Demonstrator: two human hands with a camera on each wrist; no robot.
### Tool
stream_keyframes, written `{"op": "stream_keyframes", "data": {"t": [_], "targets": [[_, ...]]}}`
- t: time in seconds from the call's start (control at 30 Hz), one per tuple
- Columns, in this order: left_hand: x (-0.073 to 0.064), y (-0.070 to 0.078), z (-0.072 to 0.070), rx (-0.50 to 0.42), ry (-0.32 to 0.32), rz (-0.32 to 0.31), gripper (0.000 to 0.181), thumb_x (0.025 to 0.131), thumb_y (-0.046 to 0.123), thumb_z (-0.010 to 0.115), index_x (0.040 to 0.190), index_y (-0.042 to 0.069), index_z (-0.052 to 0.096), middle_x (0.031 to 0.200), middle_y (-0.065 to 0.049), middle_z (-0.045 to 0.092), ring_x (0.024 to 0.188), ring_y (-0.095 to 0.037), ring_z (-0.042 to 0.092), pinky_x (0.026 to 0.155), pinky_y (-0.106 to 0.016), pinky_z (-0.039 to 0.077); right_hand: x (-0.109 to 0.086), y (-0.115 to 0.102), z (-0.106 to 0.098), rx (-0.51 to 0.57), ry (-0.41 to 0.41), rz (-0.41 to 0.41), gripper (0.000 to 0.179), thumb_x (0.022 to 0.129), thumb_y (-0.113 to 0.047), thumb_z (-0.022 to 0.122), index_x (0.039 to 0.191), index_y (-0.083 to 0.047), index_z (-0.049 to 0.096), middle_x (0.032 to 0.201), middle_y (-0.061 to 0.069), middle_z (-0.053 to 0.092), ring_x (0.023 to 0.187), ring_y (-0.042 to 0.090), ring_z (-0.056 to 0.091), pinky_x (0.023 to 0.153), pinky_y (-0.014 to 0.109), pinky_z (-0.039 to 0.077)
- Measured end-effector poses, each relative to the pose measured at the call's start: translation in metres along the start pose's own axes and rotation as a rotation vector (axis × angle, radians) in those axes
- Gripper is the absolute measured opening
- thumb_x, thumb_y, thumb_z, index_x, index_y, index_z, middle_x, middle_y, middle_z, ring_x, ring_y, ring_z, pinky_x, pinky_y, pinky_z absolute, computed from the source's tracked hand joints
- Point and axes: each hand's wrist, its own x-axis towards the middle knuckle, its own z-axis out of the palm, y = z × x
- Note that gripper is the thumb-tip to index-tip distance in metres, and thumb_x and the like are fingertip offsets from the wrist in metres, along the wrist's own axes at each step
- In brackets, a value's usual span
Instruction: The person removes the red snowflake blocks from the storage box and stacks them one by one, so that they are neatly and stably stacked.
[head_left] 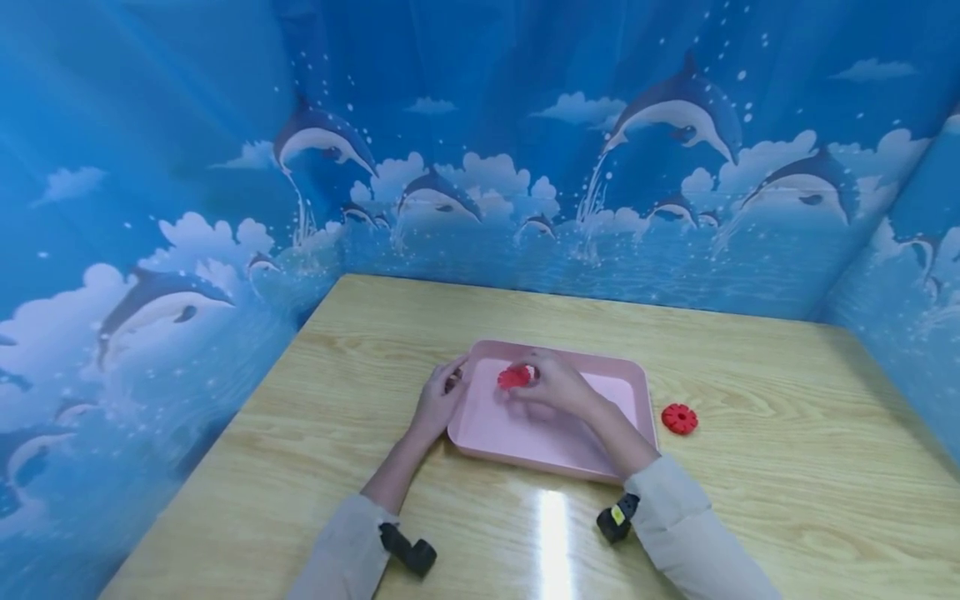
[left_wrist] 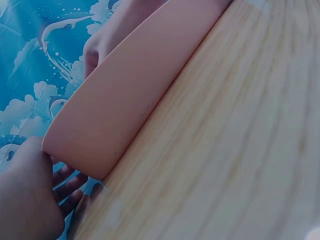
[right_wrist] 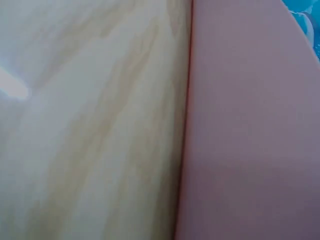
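A pink rectangular tray lies on the wooden table. Over its left part, my right hand pinches a red flower-shaped disc with a notched edge between thumb and fingers. My left hand holds the tray's left side. In the left wrist view, the left thumb meets the tray's rim at the corner, and the other fingers bend along the outside of the wall. The right wrist view has only the tray's outer wall and the table, with the right hand out of sight.
Another red notched disc lies on the table, just right of the tray. Blue curtains printed with dolphins stand behind the table and at both sides. A bright light reflection shows on the tabletop near the front.
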Motion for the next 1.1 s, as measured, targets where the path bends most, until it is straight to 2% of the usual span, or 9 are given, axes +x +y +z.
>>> {"op": "stream_keyframes", "data": {"t": [0.13, 0.3, 0.63, 1.1], "targets": [[0.000, 0.000, 0.000, -0.003, 0.000, -0.006, 0.039, 0.085, -0.003, 0.056, 0.124, -0.002, 0.054, 0.097, -0.014, 0.055, 0.082, -0.026, 0.055, 0.074, -0.034, 0.049, -0.014, 0.002, -0.011, 0.007, 0.009, 0.046, 0.041, 0.078, -0.020, 0.073, 0.115, -0.008, 0.063, 0.100, 0.002, 0.056, 0.080, 0.019, 0.049, 0.060, 0.030, 0.046], [0.000, 0.001, 0.000, -0.022, -0.002, -0.004, 0.039, 0.085, -0.004, 0.055, 0.124, -0.003, 0.054, 0.097, -0.014, 0.054, 0.083, -0.026, 0.055, 0.075, -0.034, 0.049, -0.030, 0.004, -0.025, 0.015, 0.023, 0.071, 0.042, 0.079, -0.017, 0.071, 0.119, -0.009, 0.061, 0.107, 0.004, 0.053, 0.080, 0.019, 0.047, 0.051, 0.029, 0.044], [-0.001, 0.004, -0.001, -0.024, -0.001, -0.010, 0.039, 0.085, -0.005, 0.055, 0.123, -0.003, 0.054, 0.097, -0.014, 0.054, 0.084, -0.027, 0.055, 0.075, -0.034, 0.048, -0.059, 0.012, -0.044, 0.008, 0.086, 0.051, 0.041, 0.078, -0.020, 0.072, 0.116, -0.008, 0.062, 0.111, 0.006, 0.052, 0.081, 0.021, 0.046, 0.055, 0.028, 0.044], [-0.001, 0.003, 0.000, -0.029, 0.007, 0.000, 0.039, 0.084, -0.006, 0.054, 0.123, -0.004, 0.054, 0.096, -0.015, 0.054, 0.084, -0.029, 0.056, 0.076, -0.037, 0.049, -0.096, 0.018, -0.073, -0.085, 0.212, 0.026, 0.040, 0.075, -0.012, 0.074, 0.113, -0.007, 0.063, 0.100, 0.005, 0.055, 0.075, 0.022, 0.046, 0.055, 0.028, 0.043]]}}
